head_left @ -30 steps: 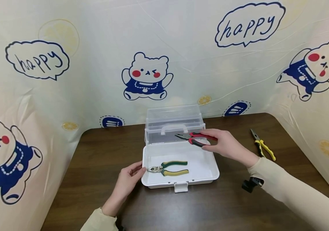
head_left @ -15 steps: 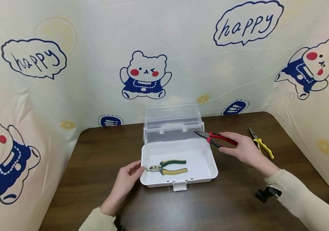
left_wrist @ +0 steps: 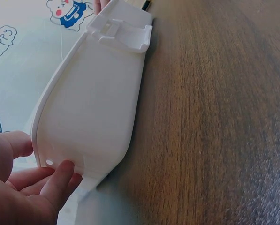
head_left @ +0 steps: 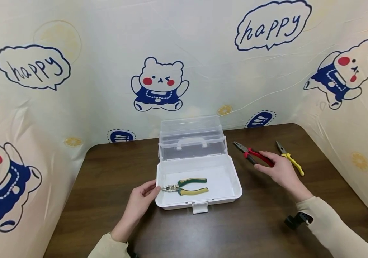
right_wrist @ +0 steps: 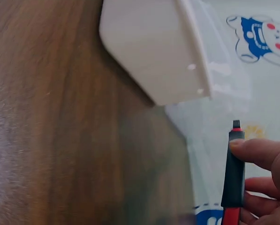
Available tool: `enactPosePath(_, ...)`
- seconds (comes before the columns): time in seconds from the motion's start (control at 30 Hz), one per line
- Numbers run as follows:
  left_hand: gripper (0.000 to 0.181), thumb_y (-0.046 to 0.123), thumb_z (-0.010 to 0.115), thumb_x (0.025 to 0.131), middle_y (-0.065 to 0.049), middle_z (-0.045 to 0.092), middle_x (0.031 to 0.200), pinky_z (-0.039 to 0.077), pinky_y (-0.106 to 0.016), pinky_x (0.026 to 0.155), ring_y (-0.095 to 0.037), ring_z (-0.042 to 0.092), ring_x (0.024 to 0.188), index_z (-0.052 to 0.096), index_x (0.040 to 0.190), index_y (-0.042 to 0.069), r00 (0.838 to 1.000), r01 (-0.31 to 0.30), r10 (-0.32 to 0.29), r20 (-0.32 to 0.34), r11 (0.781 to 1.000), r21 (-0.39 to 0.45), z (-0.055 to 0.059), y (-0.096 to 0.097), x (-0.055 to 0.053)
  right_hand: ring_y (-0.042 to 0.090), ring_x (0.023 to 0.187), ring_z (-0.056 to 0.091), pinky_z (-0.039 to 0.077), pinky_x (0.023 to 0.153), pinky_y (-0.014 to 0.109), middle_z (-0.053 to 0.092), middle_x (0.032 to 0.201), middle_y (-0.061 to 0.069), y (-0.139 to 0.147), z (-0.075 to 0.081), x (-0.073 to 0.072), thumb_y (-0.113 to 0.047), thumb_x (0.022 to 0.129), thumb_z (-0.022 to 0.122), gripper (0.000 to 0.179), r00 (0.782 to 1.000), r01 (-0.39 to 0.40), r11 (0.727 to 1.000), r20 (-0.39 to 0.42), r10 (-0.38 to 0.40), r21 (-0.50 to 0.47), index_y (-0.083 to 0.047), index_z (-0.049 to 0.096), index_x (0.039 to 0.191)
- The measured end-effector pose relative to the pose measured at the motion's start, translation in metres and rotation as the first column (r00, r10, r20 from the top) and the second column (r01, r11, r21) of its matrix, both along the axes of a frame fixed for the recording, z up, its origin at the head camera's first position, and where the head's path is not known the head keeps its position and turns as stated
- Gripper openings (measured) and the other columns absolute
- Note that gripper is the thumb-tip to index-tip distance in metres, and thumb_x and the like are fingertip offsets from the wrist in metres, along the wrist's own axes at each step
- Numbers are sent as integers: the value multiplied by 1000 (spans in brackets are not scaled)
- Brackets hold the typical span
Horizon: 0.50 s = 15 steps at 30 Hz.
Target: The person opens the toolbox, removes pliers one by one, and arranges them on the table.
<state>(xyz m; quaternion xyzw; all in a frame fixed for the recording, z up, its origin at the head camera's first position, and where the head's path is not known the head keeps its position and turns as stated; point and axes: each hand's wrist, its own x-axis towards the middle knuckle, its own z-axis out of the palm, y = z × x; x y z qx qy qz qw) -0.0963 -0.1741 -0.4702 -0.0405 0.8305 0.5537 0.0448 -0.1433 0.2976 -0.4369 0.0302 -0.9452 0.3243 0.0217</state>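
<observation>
A white toolbox (head_left: 226, 175) with its clear lid raised stands on the table. My left hand (head_left: 141, 200) grips its left end, thumb at the rim and fingers against the outer wall (left_wrist: 90, 89). Inside the box lies a pair of pliers with green and yellow handles (head_left: 193, 180), jaws toward the left end. My right hand (head_left: 282, 173) holds red and black pliers (head_left: 256, 154) by the handles, over the table right of the box, jaws pointing away to the back left. In the right wrist view the thumb presses the dark side of a handle (right_wrist: 233, 173).
Yellow and black long-nose pliers (head_left: 295, 165) lie on the brown table (head_left: 106, 172) just beyond the right hand. The clear lid (head_left: 192, 129) leans up at the back of the box. A printed cloth (head_left: 203, 53) surrounds the table's back and sides.
My right hand has carried the red and black pliers from above the toolbox out to the right and lower over the table. The left hand keeps its grip on the box's left end.
</observation>
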Motion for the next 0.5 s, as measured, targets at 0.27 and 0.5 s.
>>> enactPosePath(0.27,39,13,71,100,-21,71,127,58,-30,92,-30,70,114,66,136,-2,1000,11,-11,15,1000,1,-1,1,-1,44,107,56,45,81,47,61,133,34,16,-27,-5,-39,95,76,67,981,192,981,33,-191,-25,3,57,144)
enactPosePath(0.5,39,13,71,100,-22,71,127,56,-25,89,-29,70,114,66,136,-3,1000,6,-6,13,1000,6,-1,0,-1,51,111,59,47,88,55,61,132,37,20,-42,-13,-31,93,80,64,961,275,961,5,-275,6,10,60,138)
